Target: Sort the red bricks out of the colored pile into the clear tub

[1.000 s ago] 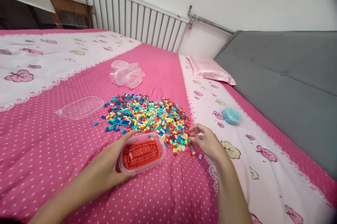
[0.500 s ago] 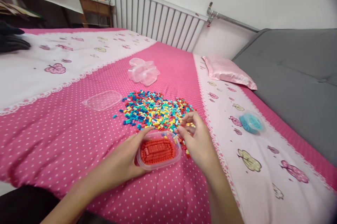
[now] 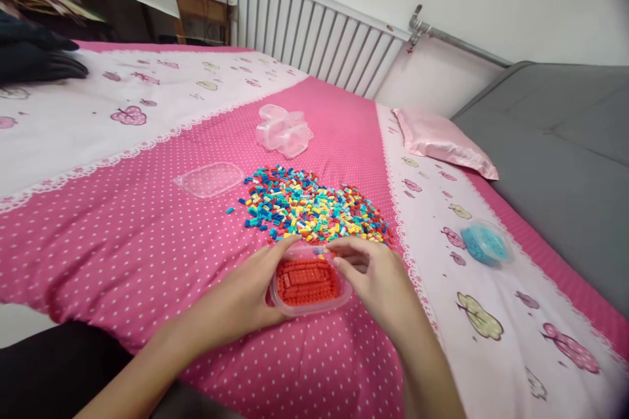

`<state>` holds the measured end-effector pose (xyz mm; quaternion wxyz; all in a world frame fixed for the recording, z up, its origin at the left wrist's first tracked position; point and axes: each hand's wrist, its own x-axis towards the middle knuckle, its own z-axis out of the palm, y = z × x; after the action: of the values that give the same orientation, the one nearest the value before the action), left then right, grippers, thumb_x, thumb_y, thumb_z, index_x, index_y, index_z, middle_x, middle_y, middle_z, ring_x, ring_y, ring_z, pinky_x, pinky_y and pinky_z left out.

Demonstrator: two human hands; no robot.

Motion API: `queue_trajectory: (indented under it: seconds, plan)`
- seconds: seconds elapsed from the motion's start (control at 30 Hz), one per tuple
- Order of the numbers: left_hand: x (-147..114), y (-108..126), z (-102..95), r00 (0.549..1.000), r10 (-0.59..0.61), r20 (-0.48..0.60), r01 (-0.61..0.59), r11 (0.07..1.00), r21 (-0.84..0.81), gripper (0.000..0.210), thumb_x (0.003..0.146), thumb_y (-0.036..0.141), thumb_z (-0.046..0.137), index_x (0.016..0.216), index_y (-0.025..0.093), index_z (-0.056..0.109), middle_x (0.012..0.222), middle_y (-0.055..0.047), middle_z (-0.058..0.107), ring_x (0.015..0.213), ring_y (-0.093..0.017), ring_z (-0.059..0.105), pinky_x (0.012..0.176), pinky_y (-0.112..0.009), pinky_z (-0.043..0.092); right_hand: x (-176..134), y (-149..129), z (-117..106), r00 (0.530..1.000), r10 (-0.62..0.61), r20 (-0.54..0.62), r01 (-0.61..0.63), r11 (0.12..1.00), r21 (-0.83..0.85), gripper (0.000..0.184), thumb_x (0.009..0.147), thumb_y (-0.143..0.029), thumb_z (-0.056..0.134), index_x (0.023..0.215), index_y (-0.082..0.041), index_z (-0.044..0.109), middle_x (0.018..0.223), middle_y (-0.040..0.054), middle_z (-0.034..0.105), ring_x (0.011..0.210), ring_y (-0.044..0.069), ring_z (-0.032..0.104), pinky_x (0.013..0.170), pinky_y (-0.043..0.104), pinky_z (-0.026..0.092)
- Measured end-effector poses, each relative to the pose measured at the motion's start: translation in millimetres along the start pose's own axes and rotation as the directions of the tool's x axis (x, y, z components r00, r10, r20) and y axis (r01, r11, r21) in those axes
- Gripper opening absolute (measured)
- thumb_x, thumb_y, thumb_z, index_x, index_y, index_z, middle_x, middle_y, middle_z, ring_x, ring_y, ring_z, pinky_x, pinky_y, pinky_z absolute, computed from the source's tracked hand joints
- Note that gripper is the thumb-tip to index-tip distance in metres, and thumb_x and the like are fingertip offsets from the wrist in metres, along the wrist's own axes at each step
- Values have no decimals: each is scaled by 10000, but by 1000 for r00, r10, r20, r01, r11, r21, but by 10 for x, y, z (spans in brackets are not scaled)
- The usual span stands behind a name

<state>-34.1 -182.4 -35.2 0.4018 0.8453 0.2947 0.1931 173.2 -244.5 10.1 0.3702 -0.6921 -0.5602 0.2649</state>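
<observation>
My left hand [image 3: 248, 284] grips the left side of a clear plastic container [image 3: 319, 307], thumb and fingers around its wall. Inside lie red building bricks [image 3: 307, 281] packed in neat rows. At the container's upper right rim is my right hand [image 3: 381, 275], its thumb and fingertips pinched together over the edge. Whatever sits between those fingertips is too small to make out. Just beyond both hands spreads a loose pile of small bricks [image 3: 314, 206] in blue, teal, yellow and red.
A clear lid [image 3: 211, 181] lies left of the pile. Behind the pile are stacked clear containers [image 3: 284, 134]. To the right, a container of blue bricks [image 3: 484, 243] rests on the bed, with a pink pillow [image 3: 442, 140] farther back. A black-gloved hand [image 3: 44, 55] shows at far left.
My right hand has come from the pile's near edge to the container's rim. My left hand still grips the container. The whole view has shifted slightly.
</observation>
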Motion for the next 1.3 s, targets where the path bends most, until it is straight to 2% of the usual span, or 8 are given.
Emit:
queue_trajectory:
  seconds: [0.13, 0.27, 0.37, 0.53, 0.73, 0.93, 1.07, 1.3]
  plan:
    - [4, -4, 5, 1000, 22, -12, -22, 1000, -21, 777, 828, 380, 700, 1469, 338, 263, 1395, -69, 542, 1235, -272, 559, 995, -396, 480, -67, -79, 32, 999, 30, 16, -25, 976, -218, 307, 800, -34, 591, 927, -260, 756, 908, 1, 782, 850, 202, 729, 820, 342, 533]
    - [-3, -11, 12, 999, 31, -22, -32, 999, -29, 805, 816, 380, 711, 1478, 315, 255, 1422, -86, 523, 1259, -278, 545, 1018, -400, 467, -121, -170, 117, 995, 93, -38, -101, 879, -467, 319, 795, -23, 623, 947, -275, 743, 869, 9, 784, 867, 239, 724, 802, 356, 496]
    - [-19, -9, 18, 999, 17, -26, -18, 999, -37, 828, 810, 396, 720, 1488, 300, 255, 1412, -98, 534, 1258, -286, 547, 1019, -407, 466, -141, -198, 186, 996, 89, -19, -84, 823, -561, 288, 822, -42, 623, 954, -276, 727, 857, 18, 779, 866, 246, 721, 783, 346, 465]
    - [-36, -4, 28, 1000, 6, -28, -7, 1000, -29, 892, 797, 418, 730, 1516, 293, 217, 1411, -115, 536, 1239, -303, 559, 1010, -432, 469, -144, -162, 253, 998, 67, 10, -46, 783, -620, 255, 826, -44, 629, 933, -260, 712, 858, 24, 751, 860, 239, 686, 790, 349, 411]
    - [-27, -32, 59, 999, 18, -49, -20, 999, -28, 922, 787, 443, 740, 1514, 264, 202, 1392, -141, 544, 1237, -316, 558, 1016, -456, 470, -130, -43, 298, 992, -51, -112, -50, 663, -747, 214, 737, -109, 759, 846, -293, 756, 972, 78, 636, 957, 313, 547, 744, 392, 296]
    - [-40, -33, 60, 999, 17, -49, -18, 1000, -20, 944, 787, 397, 747, 1536, 259, 189, 1396, -129, 550, 1246, -312, 556, 1022, -436, 466, -122, 52, 326, 985, -107, -133, -22, 694, -720, 240, 733, -87, 754, 813, -314, 758, 943, 69, 601, 950, 290, 498, 755, 404, 243]
    - [-41, -23, 61, 999, 7, -41, -7, 1000, 3, 951, 785, 360, 746, 1539, 266, 174, 1414, -129, 534, 1257, -308, 548, 1022, -437, 467, -105, 46, 332, 990, -71, -120, -36, 705, -708, 252, 733, -87, 758, 810, -328, 757, 956, 57, 598, 978, 287, 499, 782, 421, 234]
    - [-46, -31, 60, 999, 12, -37, -13, 1000, -10, 916, 803, 408, 723, 1533, 266, 189, 1438, -133, 512, 1285, -316, 523, 1042, -463, 454, -72, 101, 332, 991, -109, -83, 18, 702, -712, 262, 705, -101, 779, 815, -339, 754, 932, 55, 601, 962, 294, 497, 772, 426, 220]
